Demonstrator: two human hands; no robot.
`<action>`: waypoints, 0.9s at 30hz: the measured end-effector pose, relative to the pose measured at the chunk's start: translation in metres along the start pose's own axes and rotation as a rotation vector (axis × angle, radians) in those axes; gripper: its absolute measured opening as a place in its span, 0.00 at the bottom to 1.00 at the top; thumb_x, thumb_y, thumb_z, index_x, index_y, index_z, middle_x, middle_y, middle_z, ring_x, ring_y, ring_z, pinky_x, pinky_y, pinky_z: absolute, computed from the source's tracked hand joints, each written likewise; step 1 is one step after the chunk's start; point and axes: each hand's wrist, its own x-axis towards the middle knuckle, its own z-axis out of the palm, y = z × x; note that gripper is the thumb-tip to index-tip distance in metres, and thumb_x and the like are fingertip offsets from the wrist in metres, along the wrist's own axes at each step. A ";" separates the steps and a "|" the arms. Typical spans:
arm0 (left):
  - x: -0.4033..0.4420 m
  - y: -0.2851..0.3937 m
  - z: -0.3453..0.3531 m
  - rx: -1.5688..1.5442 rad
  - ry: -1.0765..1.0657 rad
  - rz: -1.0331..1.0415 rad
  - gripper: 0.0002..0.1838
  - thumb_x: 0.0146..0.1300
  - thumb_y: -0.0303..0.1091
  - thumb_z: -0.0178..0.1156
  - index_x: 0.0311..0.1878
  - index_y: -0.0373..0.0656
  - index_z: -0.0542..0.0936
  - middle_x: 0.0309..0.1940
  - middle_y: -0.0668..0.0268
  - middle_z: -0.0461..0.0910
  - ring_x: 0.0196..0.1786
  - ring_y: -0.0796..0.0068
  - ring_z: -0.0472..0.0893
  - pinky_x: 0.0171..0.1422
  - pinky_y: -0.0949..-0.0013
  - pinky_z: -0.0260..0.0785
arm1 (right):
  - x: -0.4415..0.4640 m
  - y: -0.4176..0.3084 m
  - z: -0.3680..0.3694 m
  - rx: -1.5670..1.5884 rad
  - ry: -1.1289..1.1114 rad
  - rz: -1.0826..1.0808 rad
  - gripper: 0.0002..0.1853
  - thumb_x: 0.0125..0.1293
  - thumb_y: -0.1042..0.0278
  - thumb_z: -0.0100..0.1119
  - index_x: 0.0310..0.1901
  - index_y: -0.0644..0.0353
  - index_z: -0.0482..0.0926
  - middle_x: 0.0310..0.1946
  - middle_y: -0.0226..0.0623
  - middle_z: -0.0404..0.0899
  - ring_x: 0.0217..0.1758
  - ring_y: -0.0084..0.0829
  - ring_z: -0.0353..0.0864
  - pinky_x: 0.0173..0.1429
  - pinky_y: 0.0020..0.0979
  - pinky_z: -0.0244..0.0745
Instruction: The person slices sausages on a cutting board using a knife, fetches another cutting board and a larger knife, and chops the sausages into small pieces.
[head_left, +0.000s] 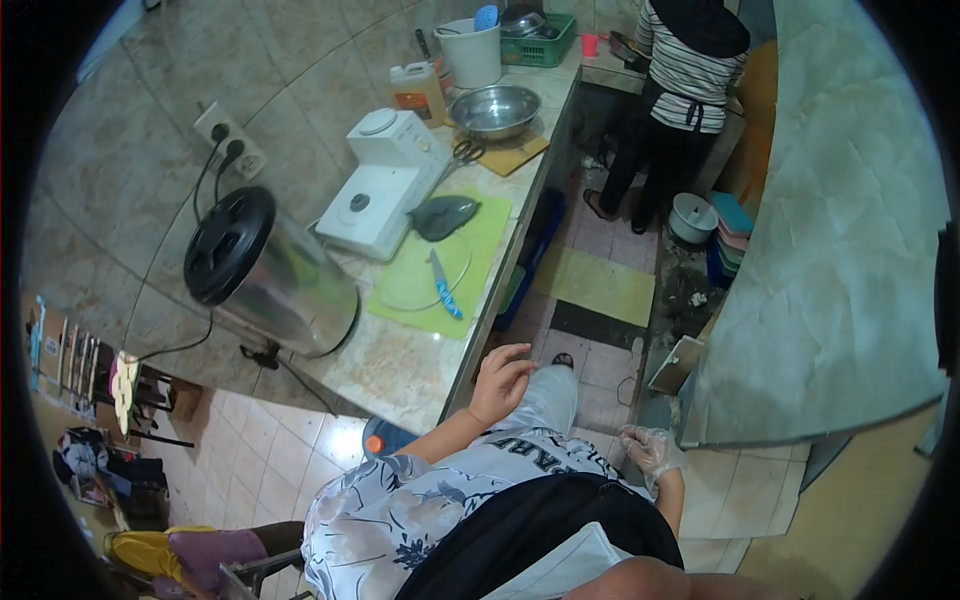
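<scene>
The knife lies flat on a yellow-green cutting mat on the counter, to the person's left and ahead of the left hand. Its long axis runs away from the body with a slight slant to the left — the narrow blade aims at the far side, toward a dark rounded item on the same mat, and the blue patterned handle comes back toward the person.

The left hand is raised beside the counter's near edge, apart from the knife. Its forearm reaches forward from the body, the fingers part-open and loosely curled, pointing ahead and to the right. The right hand is held lower, close to the body's right side, in a clear plastic glove. Its fingers look bent, but I cannot tell how far they are closed or if they hold something.

Left of the mat stand a white appliance with a round knob and a large steel container with a black lid. Beyond the mat are scissors and a metal bowl, near a wooden board. Farther ahead, 1 other person in a striped top stands in the aisle — well apart from both hands.
</scene>
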 end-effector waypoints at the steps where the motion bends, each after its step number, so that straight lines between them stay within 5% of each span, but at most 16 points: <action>1: 0.013 -0.007 0.010 -0.003 0.005 0.008 0.09 0.47 0.21 0.56 0.34 0.41 0.78 0.46 0.58 0.73 0.49 0.58 0.71 0.52 0.64 0.63 | 0.013 -0.003 -0.012 -0.005 0.009 -0.004 0.15 0.54 0.59 0.53 0.39 0.58 0.79 0.35 0.45 0.78 0.41 0.41 0.78 0.45 0.33 0.71; 5: 0.066 -0.043 0.051 -0.075 -0.057 -0.041 0.08 0.50 0.24 0.56 0.36 0.41 0.77 0.44 0.58 0.73 0.48 0.58 0.73 0.51 0.63 0.64 | 0.092 0.007 -0.055 -0.118 0.013 0.030 0.18 0.55 0.56 0.52 0.44 0.55 0.77 0.40 0.47 0.77 0.43 0.43 0.76 0.47 0.34 0.70; 8: 0.145 -0.084 0.080 -0.110 -0.086 -0.120 0.10 0.51 0.25 0.55 0.38 0.41 0.76 0.44 0.57 0.73 0.48 0.57 0.73 0.51 0.63 0.65 | 0.196 -0.016 -0.112 -0.294 -0.226 0.119 0.19 0.55 0.54 0.48 0.46 0.51 0.77 0.43 0.48 0.75 0.48 0.43 0.74 0.52 0.36 0.67; 15: 0.214 -0.137 0.087 -0.196 0.020 -0.606 0.17 0.52 0.28 0.55 0.48 0.40 0.73 0.44 0.62 0.73 0.41 0.74 0.73 0.43 0.74 0.67 | 0.304 -0.033 -0.169 -0.100 -0.137 0.016 0.17 0.55 0.55 0.49 0.43 0.53 0.77 0.38 0.45 0.77 0.44 0.42 0.76 0.49 0.36 0.69; 18: 0.236 -0.147 0.079 -0.427 0.194 -0.971 0.22 0.54 0.28 0.55 0.54 0.36 0.69 0.47 0.62 0.72 0.40 0.80 0.73 0.44 0.77 0.66 | 0.349 -0.012 -0.165 -0.104 -0.180 -0.047 0.16 0.56 0.56 0.48 0.42 0.53 0.78 0.38 0.44 0.77 0.44 0.41 0.76 0.48 0.36 0.69; 23: 0.255 -0.162 0.068 -0.612 0.399 -1.170 0.24 0.55 0.27 0.54 0.57 0.37 0.66 0.50 0.62 0.70 0.40 0.79 0.72 0.45 0.77 0.65 | 0.432 -0.078 -0.187 -0.291 -0.254 -0.036 0.18 0.56 0.54 0.48 0.44 0.53 0.77 0.41 0.45 0.76 0.46 0.41 0.76 0.49 0.37 0.69; 27: 0.278 -0.175 0.067 -0.856 0.558 -1.328 0.28 0.55 0.29 0.54 0.61 0.39 0.60 0.54 0.65 0.65 0.47 0.78 0.69 0.48 0.76 0.62 | 0.535 -0.102 -0.171 -0.067 -0.054 -0.341 0.20 0.56 0.55 0.49 0.49 0.54 0.74 0.41 0.46 0.77 0.46 0.42 0.76 0.51 0.35 0.69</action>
